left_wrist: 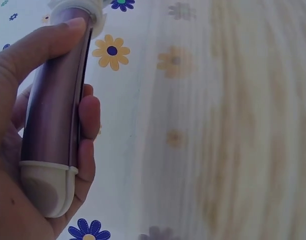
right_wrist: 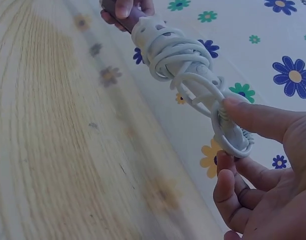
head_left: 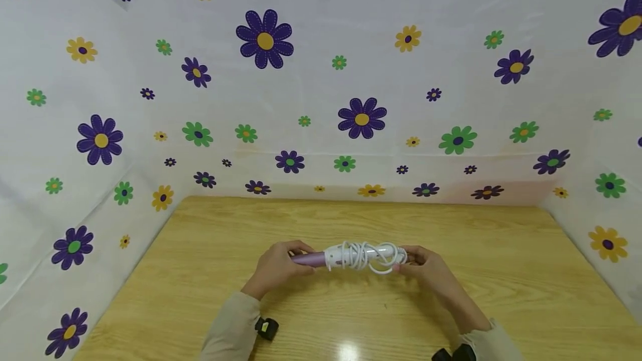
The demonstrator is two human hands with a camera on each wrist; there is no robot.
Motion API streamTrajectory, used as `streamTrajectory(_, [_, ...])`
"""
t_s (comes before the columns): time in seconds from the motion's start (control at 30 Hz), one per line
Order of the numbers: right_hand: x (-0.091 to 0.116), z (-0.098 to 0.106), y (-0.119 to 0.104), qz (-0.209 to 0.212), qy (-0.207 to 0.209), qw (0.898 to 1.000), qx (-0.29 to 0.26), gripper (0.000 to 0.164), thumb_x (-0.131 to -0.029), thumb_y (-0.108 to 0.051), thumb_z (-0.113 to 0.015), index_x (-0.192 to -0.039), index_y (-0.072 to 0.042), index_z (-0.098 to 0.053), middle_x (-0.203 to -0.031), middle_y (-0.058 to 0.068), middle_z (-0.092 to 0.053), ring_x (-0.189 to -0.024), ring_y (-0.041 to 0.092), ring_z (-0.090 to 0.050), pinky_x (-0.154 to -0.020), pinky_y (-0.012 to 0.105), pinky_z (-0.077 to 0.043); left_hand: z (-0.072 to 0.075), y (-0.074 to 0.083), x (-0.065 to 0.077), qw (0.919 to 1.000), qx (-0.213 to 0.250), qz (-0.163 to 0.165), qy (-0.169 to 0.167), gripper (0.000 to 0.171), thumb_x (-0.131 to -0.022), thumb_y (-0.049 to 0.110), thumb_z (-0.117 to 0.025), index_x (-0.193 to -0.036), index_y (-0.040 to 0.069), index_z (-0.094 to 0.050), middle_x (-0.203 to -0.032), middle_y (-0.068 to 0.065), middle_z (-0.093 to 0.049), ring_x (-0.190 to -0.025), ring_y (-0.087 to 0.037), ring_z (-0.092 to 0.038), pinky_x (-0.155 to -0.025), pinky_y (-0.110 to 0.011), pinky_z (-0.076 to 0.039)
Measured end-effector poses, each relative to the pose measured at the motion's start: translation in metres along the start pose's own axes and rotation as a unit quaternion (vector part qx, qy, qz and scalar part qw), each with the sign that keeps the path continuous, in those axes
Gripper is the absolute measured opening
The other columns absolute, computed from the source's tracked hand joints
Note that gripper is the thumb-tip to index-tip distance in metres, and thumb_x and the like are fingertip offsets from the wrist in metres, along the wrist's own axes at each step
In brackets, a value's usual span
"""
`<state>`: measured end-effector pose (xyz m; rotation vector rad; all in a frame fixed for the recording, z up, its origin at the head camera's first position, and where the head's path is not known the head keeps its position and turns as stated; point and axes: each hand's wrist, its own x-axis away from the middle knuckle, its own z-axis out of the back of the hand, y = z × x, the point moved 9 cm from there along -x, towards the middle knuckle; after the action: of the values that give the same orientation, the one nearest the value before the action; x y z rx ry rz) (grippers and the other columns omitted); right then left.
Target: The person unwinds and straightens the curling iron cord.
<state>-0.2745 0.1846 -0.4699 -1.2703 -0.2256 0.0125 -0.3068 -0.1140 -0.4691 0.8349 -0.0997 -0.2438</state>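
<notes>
A hair styling iron (head_left: 312, 259) is held level above the table, with a purple barrel and a white handle. Its white cord (head_left: 358, 255) is wound in loose loops round the handle. At the barrel end my left hand (head_left: 277, 267) grips the iron, thumb along the purple side and fingers curled behind. The left wrist view shows the barrel's pale end cap (left_wrist: 48, 190), with a seam running down one side. My right hand (head_left: 430, 272) pinches the handle's cord end between thumb and fingers. In the right wrist view the cord loops (right_wrist: 180, 57) cover much of the handle.
The wooden table (head_left: 225, 227) spreads beneath both hands. White flowered sheeting (head_left: 311, 88) rises behind it and along both sides. Black wrist cameras (head_left: 267, 328) sit at the sleeves. A bright light reflection shows on the table's near part.
</notes>
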Motion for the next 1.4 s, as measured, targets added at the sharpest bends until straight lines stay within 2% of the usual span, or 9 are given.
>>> streamTrajectory(0.17, [-0.002, -0.003, 0.0, 0.004, -0.017, 1.0, -0.006, 0.058, -0.084, -0.014, -0.073, -0.131, 0.01, -0.049, -0.101, 0.007, -0.063, -0.083, 0.01, -0.057, -0.069, 0.025, -0.049, 0.0, -0.005, -0.003, 0.9999, 0.003, 0.004, -0.009, 0.03, -0.068, 0.036, -0.084, -0.095, 0.032, -0.073, -0.094, 0.002, -0.07, -0.08, -0.014, -0.059, -0.069, -0.031, -0.045])
streamTrajectory(0.37, [0.0, -0.009, 0.001, 0.0, -0.033, 0.999, 0.004, 0.059, -0.083, -0.013, -0.074, -0.13, 0.011, -0.046, -0.095, 0.005, -0.064, -0.081, 0.009, -0.058, -0.071, 0.026, -0.048, 0.005, 0.0, 0.001, 0.9999, -0.008, -0.009, -0.01, 0.029, -0.067, 0.035, -0.085, -0.093, 0.03, -0.073, -0.092, 0.003, -0.071, -0.078, -0.013, -0.059, -0.068, -0.031, -0.044])
streamTrajectory(0.63, [0.006, -0.014, 0.0, -0.004, 0.008, 1.0, 0.007, 0.059, -0.08, -0.007, -0.074, -0.129, 0.007, -0.042, -0.097, 0.01, -0.063, -0.077, 0.01, -0.056, -0.065, 0.024, -0.049, 0.013, 0.011, 0.009, 0.9986, -0.044, -0.025, 0.016, 0.029, -0.067, 0.035, -0.085, -0.093, 0.031, -0.073, -0.092, 0.003, -0.073, -0.076, -0.01, -0.059, -0.067, -0.031, -0.044])
streamTrajectory(0.8, [0.007, -0.016, -0.005, 0.006, -0.021, 1.0, 0.001, 0.062, -0.084, -0.011, -0.072, -0.135, 0.005, -0.042, -0.102, 0.01, -0.062, -0.082, 0.011, -0.057, -0.072, 0.027, -0.05, 0.02, 0.011, 0.01, 0.9989, -0.037, -0.025, 0.015, 0.03, -0.068, 0.036, -0.085, -0.094, 0.032, -0.073, -0.095, 0.002, -0.072, -0.079, -0.012, -0.06, -0.069, -0.033, -0.045])
streamTrajectory(0.9, [0.007, -0.015, -0.008, 0.015, -0.031, 0.999, -0.002, 0.06, -0.084, -0.012, -0.072, -0.134, 0.006, -0.044, -0.101, 0.009, -0.063, -0.083, 0.011, -0.057, -0.074, 0.028, -0.051, 0.023, 0.01, 0.009, 0.9989, -0.038, -0.021, 0.018, 0.03, -0.067, 0.036, -0.086, -0.094, 0.032, -0.073, -0.095, 0.002, -0.072, -0.079, -0.012, -0.06, -0.069, -0.032, -0.045])
streamTrajectory(1.07, [0.004, -0.01, -0.013, 0.029, 0.015, 0.999, 0.018, 0.057, -0.082, -0.01, -0.074, -0.128, 0.007, -0.047, -0.097, 0.011, -0.064, -0.079, 0.01, -0.059, -0.071, 0.026, -0.052, 0.023, 0.014, 0.006, 0.9981, -0.045, -0.022, 0.035, 0.03, -0.066, 0.035, -0.086, -0.094, 0.03, -0.073, -0.094, 0.002, -0.072, -0.077, -0.012, -0.06, -0.068, -0.031, -0.045])
streamTrajectory(1.2, [0.005, -0.009, -0.012, 0.022, 0.053, 0.998, 0.027, 0.054, -0.08, -0.007, -0.075, -0.123, 0.006, -0.046, -0.097, 0.014, -0.063, -0.076, 0.01, -0.058, -0.067, 0.025, -0.051, 0.022, 0.017, 0.008, 0.9972, -0.058, -0.018, 0.044, 0.032, -0.065, 0.036, -0.087, -0.094, 0.03, -0.073, -0.094, 0.001, -0.072, -0.075, -0.011, -0.059, -0.065, -0.03, -0.044])
streamTrajectory(1.4, [0.006, -0.01, -0.011, 0.017, 0.062, 0.998, 0.022, 0.054, -0.08, -0.008, -0.076, -0.123, 0.006, -0.046, -0.102, 0.017, -0.064, -0.078, 0.011, -0.059, -0.067, 0.027, -0.051, 0.02, 0.021, 0.012, 0.997, -0.063, -0.028, 0.037, 0.03, -0.067, 0.038, -0.085, -0.093, 0.031, -0.072, -0.092, 0.002, -0.072, -0.074, -0.011, -0.058, -0.064, -0.03, -0.043])
